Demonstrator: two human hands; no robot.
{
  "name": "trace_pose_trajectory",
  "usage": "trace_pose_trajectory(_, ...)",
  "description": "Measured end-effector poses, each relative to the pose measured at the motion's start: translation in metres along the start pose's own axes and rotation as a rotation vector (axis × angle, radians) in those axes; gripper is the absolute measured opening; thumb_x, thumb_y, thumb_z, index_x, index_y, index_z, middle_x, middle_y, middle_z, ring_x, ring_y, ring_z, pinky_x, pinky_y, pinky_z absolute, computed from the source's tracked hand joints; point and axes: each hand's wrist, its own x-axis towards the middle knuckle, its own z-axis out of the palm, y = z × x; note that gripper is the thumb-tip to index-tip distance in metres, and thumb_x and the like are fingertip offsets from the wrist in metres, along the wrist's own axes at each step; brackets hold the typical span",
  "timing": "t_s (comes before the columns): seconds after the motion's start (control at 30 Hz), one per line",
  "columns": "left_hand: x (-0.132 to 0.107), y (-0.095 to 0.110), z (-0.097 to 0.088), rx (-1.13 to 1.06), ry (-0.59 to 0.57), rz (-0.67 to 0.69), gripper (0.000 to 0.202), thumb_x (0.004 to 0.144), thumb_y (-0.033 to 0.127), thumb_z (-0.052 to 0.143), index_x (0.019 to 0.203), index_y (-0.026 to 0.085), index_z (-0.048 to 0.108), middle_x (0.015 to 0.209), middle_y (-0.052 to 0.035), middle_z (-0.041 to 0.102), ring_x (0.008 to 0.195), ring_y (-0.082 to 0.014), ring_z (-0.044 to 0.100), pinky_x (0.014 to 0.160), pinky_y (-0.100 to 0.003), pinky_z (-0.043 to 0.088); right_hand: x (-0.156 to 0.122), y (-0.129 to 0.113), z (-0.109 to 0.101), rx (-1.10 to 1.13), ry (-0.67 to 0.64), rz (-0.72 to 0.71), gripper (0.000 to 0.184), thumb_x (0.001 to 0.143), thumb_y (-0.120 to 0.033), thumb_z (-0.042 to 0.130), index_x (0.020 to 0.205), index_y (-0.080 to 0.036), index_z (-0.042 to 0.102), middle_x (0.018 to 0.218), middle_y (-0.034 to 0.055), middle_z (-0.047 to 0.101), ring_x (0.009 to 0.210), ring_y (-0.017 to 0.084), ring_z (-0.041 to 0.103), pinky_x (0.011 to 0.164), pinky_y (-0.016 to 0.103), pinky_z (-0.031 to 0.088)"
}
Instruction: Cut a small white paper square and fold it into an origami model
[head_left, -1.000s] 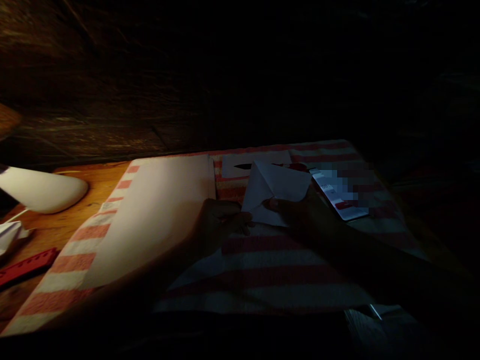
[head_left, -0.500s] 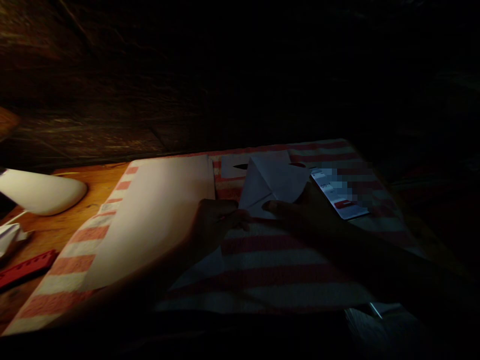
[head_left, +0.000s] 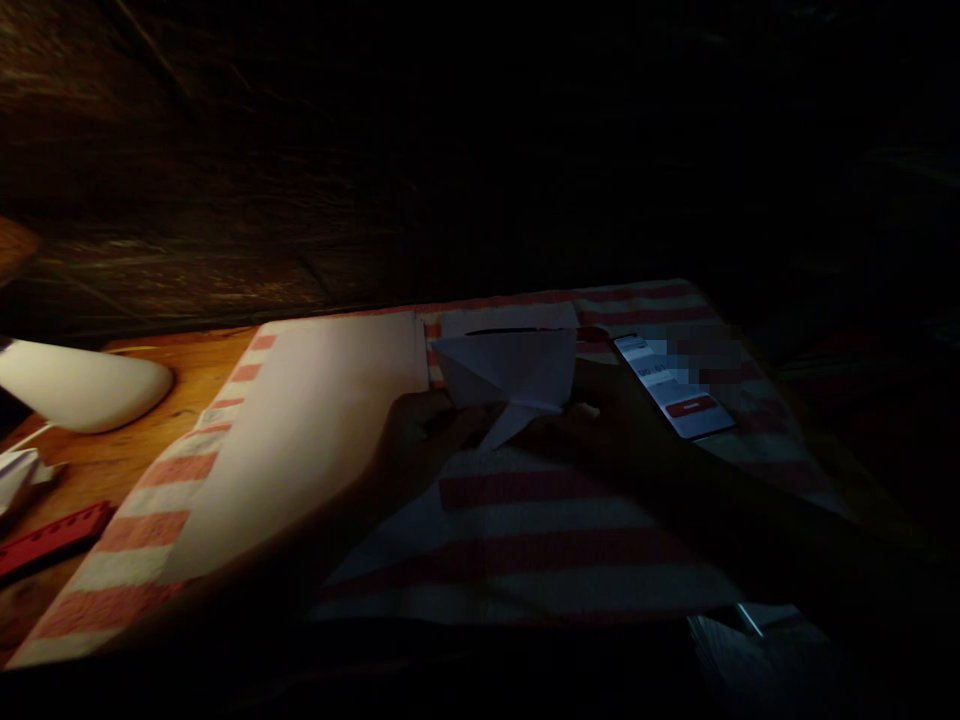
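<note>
The scene is very dark. A folded white paper point(head_left: 517, 370) is held up just above a red-and-white striped cloth point(head_left: 525, 530). My left hand point(head_left: 420, 440) grips the paper's lower left side, fingers closed on it. My right hand point(head_left: 607, 425) pinches its lower right side. A point of the paper hangs down between the two hands. A phone point(head_left: 675, 385) with a lit screen lies on the cloth just right of my right hand.
A large pale sheet point(head_left: 315, 430) covers the cloth's left half. Another white paper point(head_left: 510, 320) lies behind the folded one. On the wooden table at left are a white lamp base point(head_left: 82, 385) and a red ruler point(head_left: 52, 535). A dark wall stands behind.
The folded paper has been turned and tipped down: its upright flap now lies lower and wider, pointing left. Both hands moved slightly up and closer under it.
</note>
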Motion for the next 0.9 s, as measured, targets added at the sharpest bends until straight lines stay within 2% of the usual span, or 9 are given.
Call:
trace_pose_trajectory(0.13, 0.001, -0.005, -0.001, -0.119, -0.021, -0.062, 0.02, 0.078, 0.033, 0.073, 0.073, 0.014, 0.069, 0.063, -0.0019, 0.067, 0.056, -0.0129, 0.062, 0.047, -0.02, 0.048, -0.001, -0.004, 0.005, 0.139, 0.045, 0.059, 0.037, 0.08, -0.034, 0.079, 0.112, -0.023, 0.064, 0.108, 0.0061, 0.068, 0.093, 0.022, 0.065, 0.074, 0.033, 0.052)
trace_pose_trajectory(0.27, 0.002, -0.008, 0.002, -0.252, -0.053, -0.091, 0.016, 0.074, 0.026, 0.076, 0.078, 0.015, 0.066, 0.066, -0.0004, 0.068, 0.056, -0.0116, 0.062, 0.048, -0.019, 0.049, -0.001, 0.001, 0.005, 0.128, 0.2, -0.107, 0.064, 0.078, -0.03, 0.081, 0.132, -0.031, 0.047, 0.127, 0.0075, 0.057, 0.097, 0.021, 0.062, 0.074, 0.034, 0.054)
trace_pose_trajectory(0.33, 0.002, -0.009, 0.004, -0.345, -0.056, -0.108, 0.025, 0.069, 0.022, 0.08, 0.088, 0.015, 0.065, 0.075, -0.0015, 0.072, 0.06, -0.013, 0.065, 0.051, -0.021, 0.053, -0.001, 0.003, 0.003, 0.006, 0.212, -0.244, 0.053, 0.081, -0.031, 0.078, 0.129, -0.032, 0.055, 0.128, 0.0075, 0.053, 0.104, 0.023, 0.059, 0.079, 0.037, 0.054)
trace_pose_trajectory(0.4, 0.002, -0.009, 0.006, -0.399, -0.06, -0.138, 0.034, 0.069, 0.021, 0.083, 0.097, 0.015, 0.064, 0.077, -0.0018, 0.072, 0.058, -0.0128, 0.065, 0.05, -0.021, 0.053, -0.001, 0.003, 0.001, -0.121, 0.181, -0.344, 0.033, 0.083, -0.033, 0.076, 0.115, -0.032, 0.068, 0.121, 0.0071, 0.051, 0.112, 0.026, 0.054, 0.086, 0.041, 0.052)
trace_pose_trajectory(0.53, 0.003, -0.009, 0.006, -0.438, -0.09, -0.234, 0.06, 0.07, 0.021, 0.087, 0.121, 0.02, 0.056, 0.094, -0.0047, 0.074, 0.061, -0.0133, 0.068, 0.046, -0.019, 0.051, -0.002, 0.0, -0.003, -0.259, 0.22, -0.433, 0.004, 0.08, -0.032, 0.079, 0.083, -0.031, 0.077, 0.121, 0.0054, 0.05, 0.116, 0.028, 0.051, 0.094, 0.046, 0.046)
trace_pose_trajectory(0.6, 0.004, -0.009, 0.005, -0.495, -0.098, -0.261, 0.071, 0.066, 0.018, 0.089, 0.126, 0.02, 0.052, 0.108, -0.0079, 0.072, 0.076, -0.0179, 0.072, 0.055, -0.022, 0.058, -0.003, -0.001, -0.005, -0.294, 0.207, -0.458, 0.005, 0.079, -0.033, 0.08, 0.084, -0.032, 0.078, 0.13, 0.0044, 0.049, 0.123, 0.031, 0.048, 0.1, 0.049, 0.044)
trace_pose_trajectory(0.67, 0.007, -0.009, 0.005, -0.541, -0.079, -0.265, 0.07, 0.064, 0.016, 0.089, 0.125, 0.019, 0.053, 0.112, -0.0091, 0.071, 0.084, -0.02, 0.073, 0.062, -0.025, 0.061, -0.004, -0.002, -0.008, -0.326, 0.148, -0.463, 0.017, 0.08, -0.036, 0.079, 0.097, -0.036, 0.078, 0.137, 0.0043, 0.046, 0.13, 0.033, 0.045, 0.104, 0.051, 0.042)
trace_pose_trajectory(0.8, 0.01, -0.006, 0.006, -0.604, -0.058, -0.294, 0.067, 0.066, 0.012, 0.085, 0.126, 0.017, 0.056, 0.103, -0.0057, 0.07, 0.069, -0.0129, 0.068, 0.049, -0.018, 0.053, -0.005, -0.005, -0.014, -0.387, 0.105, -0.454, 0.038, 0.077, -0.044, 0.082, 0.113, -0.035, 0.075, 0.15, 0.0055, 0.04, 0.139, 0.038, 0.038, 0.111, 0.055, 0.037)
trace_pose_trajectory(0.9, 0.009, -0.005, 0.005, -0.641, -0.122, -0.334, 0.062, 0.07, 0.013, 0.082, 0.126, 0.017, 0.058, 0.102, -0.0046, 0.07, 0.063, -0.0095, 0.064, 0.048, -0.018, 0.05, -0.006, -0.01, -0.017, -0.371, 0.111, -0.474, 0.025, 0.079, -0.039, 0.081, 0.102, -0.033, 0.077, 0.145, 0.0043, 0.052, 0.136, 0.036, 0.045, 0.112, 0.055, 0.035)
